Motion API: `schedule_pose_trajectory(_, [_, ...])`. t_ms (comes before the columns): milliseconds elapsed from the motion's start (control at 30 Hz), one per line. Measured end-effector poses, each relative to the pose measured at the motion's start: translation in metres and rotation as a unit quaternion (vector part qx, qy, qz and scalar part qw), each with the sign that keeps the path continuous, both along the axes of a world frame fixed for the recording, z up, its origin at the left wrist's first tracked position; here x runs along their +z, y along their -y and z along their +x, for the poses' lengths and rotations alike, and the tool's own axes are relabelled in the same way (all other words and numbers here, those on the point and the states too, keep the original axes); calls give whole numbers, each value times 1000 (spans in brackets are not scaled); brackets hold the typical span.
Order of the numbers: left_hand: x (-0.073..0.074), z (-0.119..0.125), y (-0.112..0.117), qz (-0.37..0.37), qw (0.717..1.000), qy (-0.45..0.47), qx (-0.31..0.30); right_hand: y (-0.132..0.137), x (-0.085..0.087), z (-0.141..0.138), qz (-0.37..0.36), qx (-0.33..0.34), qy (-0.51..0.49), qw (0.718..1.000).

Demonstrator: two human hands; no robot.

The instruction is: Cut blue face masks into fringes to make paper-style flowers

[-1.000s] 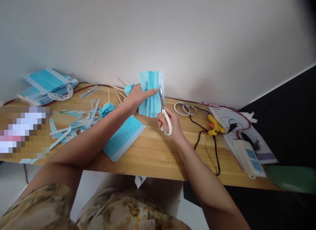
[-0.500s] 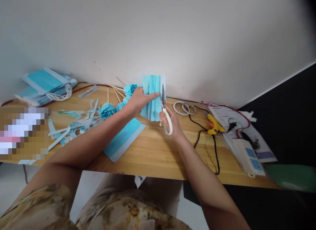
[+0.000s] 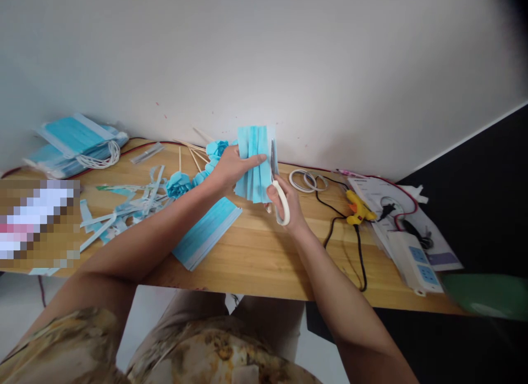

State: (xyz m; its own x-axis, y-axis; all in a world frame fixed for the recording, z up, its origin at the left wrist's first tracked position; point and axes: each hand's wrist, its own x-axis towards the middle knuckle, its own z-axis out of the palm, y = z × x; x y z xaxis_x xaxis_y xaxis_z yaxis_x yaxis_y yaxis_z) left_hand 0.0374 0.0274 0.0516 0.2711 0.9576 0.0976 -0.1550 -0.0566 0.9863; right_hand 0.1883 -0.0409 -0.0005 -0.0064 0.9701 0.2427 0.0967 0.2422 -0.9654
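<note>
A pleated light-blue face mask [image 3: 258, 139] is pinched upright in my left hand [image 3: 231, 166], thumb across its front. My right hand [image 3: 295, 205] is closed round the white handles of a pair of scissors [image 3: 282, 203]. The blades point up along the mask's right side, by its pale edge strip. On the wooden table [image 3: 264, 257] below, a flat blue mask piece [image 3: 208, 232] lies under my left forearm. Behind that forearm are blue mask-fabric flowers [image 3: 179, 185] and thin wooden sticks [image 3: 196, 161].
Cut strips [image 3: 119, 210] lie to the left, with bagged masks [image 3: 78, 139] behind them. Tape rolls [image 3: 307, 180], a yellow glue gun [image 3: 359, 209], its black cable, paper sheets [image 3: 443, 243] and a power strip [image 3: 416, 263] are on the right. A wall [image 3: 264, 59] rises behind the table.
The scissor blades have drawn closer together along the mask's right edge. The mask's pleats have shifted slightly; both hands stay in nearly the same place.
</note>
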Motion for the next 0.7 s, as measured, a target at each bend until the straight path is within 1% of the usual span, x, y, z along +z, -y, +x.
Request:
schedule_pose_trajectory(400, [0,0,-1,0,1000,8,1,2,5,-2,-4,-14,18,1000])
schedule_pose_trajectory(700, [0,0,-1,-2,1000,5,2,4,8,-4,-12,-21,3,1000])
